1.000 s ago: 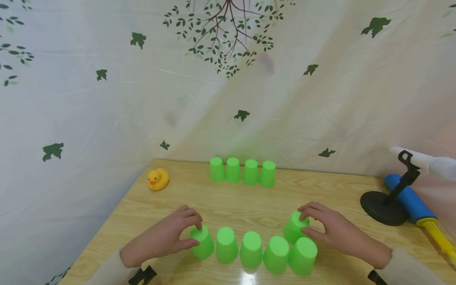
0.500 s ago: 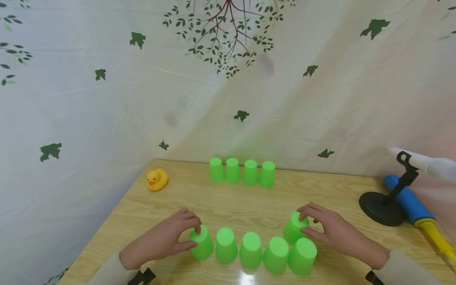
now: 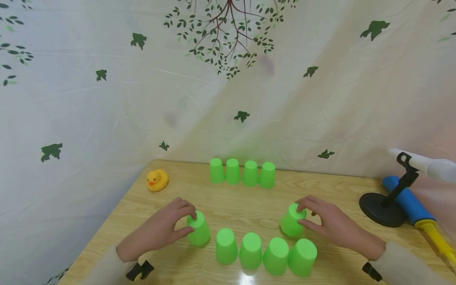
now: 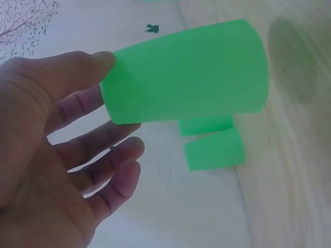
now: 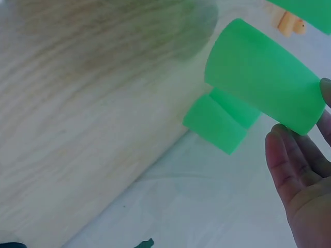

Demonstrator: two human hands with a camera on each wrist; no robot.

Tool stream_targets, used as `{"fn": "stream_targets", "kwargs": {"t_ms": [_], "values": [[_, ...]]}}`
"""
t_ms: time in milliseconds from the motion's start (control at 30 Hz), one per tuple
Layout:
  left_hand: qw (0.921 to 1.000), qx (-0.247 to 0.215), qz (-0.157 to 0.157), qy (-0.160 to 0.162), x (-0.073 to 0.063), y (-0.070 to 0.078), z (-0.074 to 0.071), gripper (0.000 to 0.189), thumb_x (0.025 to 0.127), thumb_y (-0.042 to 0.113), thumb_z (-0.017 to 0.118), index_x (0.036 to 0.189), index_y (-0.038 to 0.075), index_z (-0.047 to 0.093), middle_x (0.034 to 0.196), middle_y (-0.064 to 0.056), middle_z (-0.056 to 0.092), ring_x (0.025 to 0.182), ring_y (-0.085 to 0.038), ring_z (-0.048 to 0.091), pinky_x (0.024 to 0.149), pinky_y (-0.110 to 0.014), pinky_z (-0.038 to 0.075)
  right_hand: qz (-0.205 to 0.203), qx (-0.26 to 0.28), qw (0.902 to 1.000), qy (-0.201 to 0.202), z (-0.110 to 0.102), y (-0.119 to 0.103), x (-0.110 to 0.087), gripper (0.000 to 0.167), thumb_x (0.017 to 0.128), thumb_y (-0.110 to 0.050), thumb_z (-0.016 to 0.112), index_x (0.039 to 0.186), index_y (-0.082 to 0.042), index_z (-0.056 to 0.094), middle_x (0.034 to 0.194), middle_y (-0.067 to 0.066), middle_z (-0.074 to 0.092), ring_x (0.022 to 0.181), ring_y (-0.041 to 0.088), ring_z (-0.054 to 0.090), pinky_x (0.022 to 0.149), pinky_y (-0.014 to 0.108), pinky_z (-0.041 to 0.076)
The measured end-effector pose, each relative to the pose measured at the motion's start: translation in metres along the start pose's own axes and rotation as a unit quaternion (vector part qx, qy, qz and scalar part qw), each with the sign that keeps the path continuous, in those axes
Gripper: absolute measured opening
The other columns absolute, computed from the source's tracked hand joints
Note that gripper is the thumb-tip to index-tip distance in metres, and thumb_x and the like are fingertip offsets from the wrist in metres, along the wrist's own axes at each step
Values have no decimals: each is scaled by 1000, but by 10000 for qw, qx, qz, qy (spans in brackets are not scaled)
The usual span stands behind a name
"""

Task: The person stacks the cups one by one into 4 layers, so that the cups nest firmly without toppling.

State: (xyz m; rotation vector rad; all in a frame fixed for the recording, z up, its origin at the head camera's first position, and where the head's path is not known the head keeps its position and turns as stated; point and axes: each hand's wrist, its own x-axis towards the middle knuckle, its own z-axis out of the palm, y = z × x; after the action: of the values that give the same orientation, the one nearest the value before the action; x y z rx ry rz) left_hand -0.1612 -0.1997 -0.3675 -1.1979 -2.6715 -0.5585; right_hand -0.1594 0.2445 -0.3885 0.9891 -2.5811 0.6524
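Note:
My left hand [image 3: 165, 227] pinches an upside-down green cup [image 3: 198, 232] near its narrow closed end, between thumb and fingers. In the left wrist view this cup is tilted, its wide rim apart from its shadow on the table. My right hand [image 3: 333, 225] likewise pinches another upside-down green cup [image 3: 291, 225] by its top. The right wrist view shows that cup held off the tabletop, its shadow beside it. Several green cups stand upside down in a front row between and nearer than the hands, with one cup [image 3: 226, 246] at the row's left end.
Along the table's [image 3: 171, 209] back edge, several more green cups stand inverted in a row, one cup [image 3: 251, 174] among them. A yellow rubber duck [image 3: 157, 180] sits back left. At right are a black stand [image 3: 382, 209] bearing a white device and a blue-and-yellow tube [image 3: 415, 204].
The left hand has lifted its cup from the front row's left end, slightly away from me. The right hand's cup has also risen and moved a little farther back. The other cups stay put.

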Motion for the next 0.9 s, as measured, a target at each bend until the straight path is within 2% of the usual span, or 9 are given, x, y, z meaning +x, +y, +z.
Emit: {"fn": "stream_targets", "kwargs": {"t_ms": [133,267,433,600,900], "values": [[9989,92,11,462,9,-9,-9,24,81,17,76,98,17,59,104,7,55,96,-11,49,79,-31,48,-304,-98,9993,169,-5,1,13,31,79,-13,78,101,-21,58,109,-5,58,89,9,58,64,22,49],[9964,150,23,840,22,-16,-13,24,81,15,76,98,14,59,104,4,55,96,-14,49,80,-33,47,-412,-189,9984,324,-9,5,26,31,79,-13,77,102,-20,58,108,-6,58,88,9,58,64,23,49],[9930,118,-70,1172,48,-25,-14,23,83,14,74,98,12,58,102,2,55,96,-18,49,81,-35,45,-368,-289,9973,569,-12,10,42,32,79,-11,77,104,-18,59,103,-8,58,84,8,57,63,25,50],[9885,-12,-252,1489,73,-34,-15,22,84,13,72,101,10,58,103,-2,56,96,-24,50,80,-37,45,-338,-375,9967,635,-14,14,61,28,81,-13,75,103,-16,59,103,-5,57,81,9,57,63,26,50],[9817,-88,-506,1834,121,-52,-17,18,87,16,69,100,8,59,104,-6,55,95,-26,46,79,-37,41,-467,-449,9946,807,-21,24,103,23,84,-15,73,102,-11,59,105,2,57,82,17,59,61,30,50]]}}
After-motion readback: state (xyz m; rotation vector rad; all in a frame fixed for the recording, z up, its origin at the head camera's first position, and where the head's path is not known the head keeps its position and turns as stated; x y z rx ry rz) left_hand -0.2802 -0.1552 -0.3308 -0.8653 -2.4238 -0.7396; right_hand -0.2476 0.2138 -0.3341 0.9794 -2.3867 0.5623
